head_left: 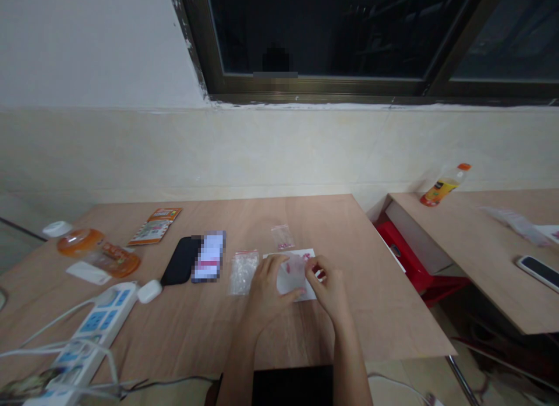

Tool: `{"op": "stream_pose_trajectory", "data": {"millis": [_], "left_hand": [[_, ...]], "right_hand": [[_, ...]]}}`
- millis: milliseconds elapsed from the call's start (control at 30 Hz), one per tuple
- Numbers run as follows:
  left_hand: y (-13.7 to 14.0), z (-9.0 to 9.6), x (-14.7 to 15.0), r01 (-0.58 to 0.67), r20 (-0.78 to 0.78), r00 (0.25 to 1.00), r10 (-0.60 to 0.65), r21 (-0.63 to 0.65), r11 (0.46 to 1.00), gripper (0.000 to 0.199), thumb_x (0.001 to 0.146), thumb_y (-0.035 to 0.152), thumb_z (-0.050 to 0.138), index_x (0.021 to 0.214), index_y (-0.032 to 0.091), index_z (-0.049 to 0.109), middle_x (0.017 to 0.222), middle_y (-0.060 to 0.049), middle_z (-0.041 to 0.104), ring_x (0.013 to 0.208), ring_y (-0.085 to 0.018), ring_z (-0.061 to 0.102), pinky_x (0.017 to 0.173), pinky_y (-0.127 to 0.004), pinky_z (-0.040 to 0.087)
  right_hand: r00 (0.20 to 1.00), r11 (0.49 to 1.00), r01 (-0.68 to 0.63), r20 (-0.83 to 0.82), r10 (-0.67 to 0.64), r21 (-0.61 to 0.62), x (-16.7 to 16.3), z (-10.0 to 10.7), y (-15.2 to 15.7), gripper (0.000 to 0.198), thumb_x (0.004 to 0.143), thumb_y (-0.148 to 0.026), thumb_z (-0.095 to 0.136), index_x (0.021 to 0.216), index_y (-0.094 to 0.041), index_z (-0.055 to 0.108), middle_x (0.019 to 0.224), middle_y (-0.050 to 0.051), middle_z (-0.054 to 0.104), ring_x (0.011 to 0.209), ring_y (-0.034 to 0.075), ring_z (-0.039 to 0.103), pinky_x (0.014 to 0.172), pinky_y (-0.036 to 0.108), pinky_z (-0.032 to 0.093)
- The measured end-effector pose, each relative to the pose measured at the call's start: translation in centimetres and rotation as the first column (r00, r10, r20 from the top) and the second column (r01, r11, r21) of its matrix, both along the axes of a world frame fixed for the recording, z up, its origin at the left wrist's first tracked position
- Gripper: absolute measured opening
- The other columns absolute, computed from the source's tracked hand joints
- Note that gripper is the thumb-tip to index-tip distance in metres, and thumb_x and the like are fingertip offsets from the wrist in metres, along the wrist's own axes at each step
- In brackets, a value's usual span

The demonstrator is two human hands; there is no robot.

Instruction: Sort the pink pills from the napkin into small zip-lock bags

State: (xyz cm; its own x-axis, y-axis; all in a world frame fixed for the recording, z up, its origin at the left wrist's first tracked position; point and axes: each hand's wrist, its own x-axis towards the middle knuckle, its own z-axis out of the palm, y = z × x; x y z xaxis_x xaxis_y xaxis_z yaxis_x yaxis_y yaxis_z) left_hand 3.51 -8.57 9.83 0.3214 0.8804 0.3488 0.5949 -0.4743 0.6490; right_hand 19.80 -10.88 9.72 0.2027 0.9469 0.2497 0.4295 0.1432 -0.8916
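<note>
A white paper card (310, 296) with small dark-pink marks or pieces lies in front of me, and a translucent plastic sheet or small bag (292, 275) covers part of it. My left hand (267, 286) is at the sheet's left side, thumb and forefinger spread wide around it. At its right edge, my right hand (331, 285) has thumb and forefinger pinched together; what is between them is too small to tell. Left of my left hand lies a clear zip bag (243, 272) with shiny clear contents. Beyond the card is a smaller zip bag (283, 237) holding pink bits.
Two phones, one black (180, 260) and one lit (209, 256), lie left, near an orange packet (155, 226), a tipped orange bottle (102, 251) and a power strip (98, 330) with cables. Across a gap with a red stool (410, 257), another table (476, 249) carries a drink bottle (444, 186).
</note>
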Motion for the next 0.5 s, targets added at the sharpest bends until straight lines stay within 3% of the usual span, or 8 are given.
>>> {"op": "stream_pose_trajectory", "data": {"millis": [67, 100, 233, 367, 500], "left_hand": [[0.1, -0.6, -0.1, 0.036, -0.019, 0.999, -0.036, 0.016, 0.999, 0.077, 0.061, 0.029, 0.081, 0.130, 0.025, 0.047, 0.131, -0.010, 0.053, 0.120, -0.029, 0.050, 0.100, -0.046, 0.043], [0.2, -0.8, 0.0, 0.040, -0.032, 0.999, -0.039, 0.021, 0.999, 0.081, 0.060, 0.027, 0.081, 0.133, 0.025, 0.045, 0.136, -0.010, 0.049, 0.126, -0.031, 0.046, 0.104, -0.049, 0.039], [0.3, -1.2, 0.2, 0.010, -0.050, 0.999, -0.009, 0.029, 1.000, 0.067, 0.065, 0.011, 0.068, 0.128, 0.025, 0.049, 0.135, -0.009, 0.051, 0.125, -0.030, 0.046, 0.106, -0.050, 0.036], [0.4, -1.0, 0.0, -0.015, -0.051, 0.999, 0.018, 0.055, 0.998, 0.055, 0.066, 0.009, 0.062, 0.118, 0.023, 0.053, 0.120, -0.007, 0.061, 0.114, -0.027, 0.054, 0.100, -0.047, 0.042], [0.5, -1.0, -0.6, -0.074, -0.026, 0.997, 0.076, 0.061, 0.995, 0.051, 0.069, 0.011, 0.061, 0.118, 0.024, 0.052, 0.114, -0.006, 0.061, 0.104, -0.024, 0.060, 0.093, -0.043, 0.048]], "right_hand": [[0.997, 0.997, -0.074, -0.012, 0.074, -0.014, 0.0, 0.5, -0.3, 0.013, 0.083, -0.026, 0.054, 0.073, -0.019, 0.060, 0.073, 0.001, 0.064, 0.067, 0.015, 0.059, 0.058, 0.023, 0.041], [0.993, 0.993, -0.119, -0.023, 0.118, -0.016, 0.0, 0.7, -0.4, 0.013, 0.083, -0.025, 0.054, 0.073, -0.019, 0.059, 0.073, 0.001, 0.063, 0.068, 0.015, 0.059, 0.059, 0.023, 0.042], [0.976, 0.977, -0.211, -0.058, 0.210, -0.016, 0.3, 1.1, -0.7, 0.014, 0.085, -0.025, 0.052, 0.073, -0.020, 0.057, 0.073, 0.000, 0.062, 0.069, 0.014, 0.057, 0.060, 0.023, 0.041], [0.987, 0.990, -0.135, -0.092, 0.130, -0.045, 0.7, 0.6, -0.5, 0.012, 0.085, -0.027, 0.053, 0.076, -0.020, 0.056, 0.075, 0.000, 0.061, 0.067, 0.013, 0.057, 0.057, 0.022, 0.039], [0.990, 0.998, -0.047, -0.134, 0.043, -0.029, 0.6, 0.1, -0.4, 0.009, 0.086, -0.028, 0.053, 0.083, -0.021, 0.057, 0.076, 0.000, 0.062, 0.066, 0.013, 0.057, 0.055, 0.022, 0.039]]}}
